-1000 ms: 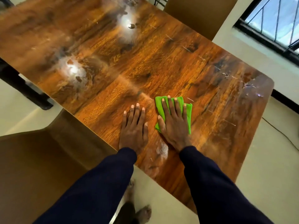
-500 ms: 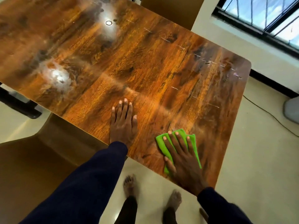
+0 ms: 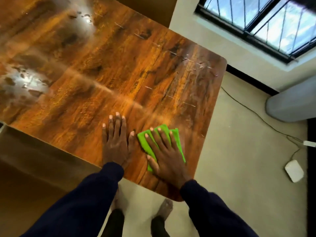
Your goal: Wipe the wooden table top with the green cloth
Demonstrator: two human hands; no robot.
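Observation:
The glossy wooden table top (image 3: 119, 65) fills the upper left of the head view, with smears and bright light reflections on it. The folded green cloth (image 3: 178, 144) lies near the table's near right corner. My right hand (image 3: 167, 161) lies flat on the cloth with fingers spread, pressing it to the wood. My left hand (image 3: 115, 144) rests flat on the bare wood just left of the cloth, with its fingers close together and nothing in it. Dark blue sleeves cover both arms.
A brown chair (image 3: 34, 168) stands against the table's near left edge, and another chair back (image 3: 145, 11) shows at the far side. A barred window (image 3: 256, 19) is at the upper right. On the floor lie a cable (image 3: 256, 113), a white adapter (image 3: 294, 171) and a grey object (image 3: 290, 103).
My right hand slid the cloth out toward the near right edge, then back up beside my left hand. The left hand stayed flat on the table. The view shifted right.

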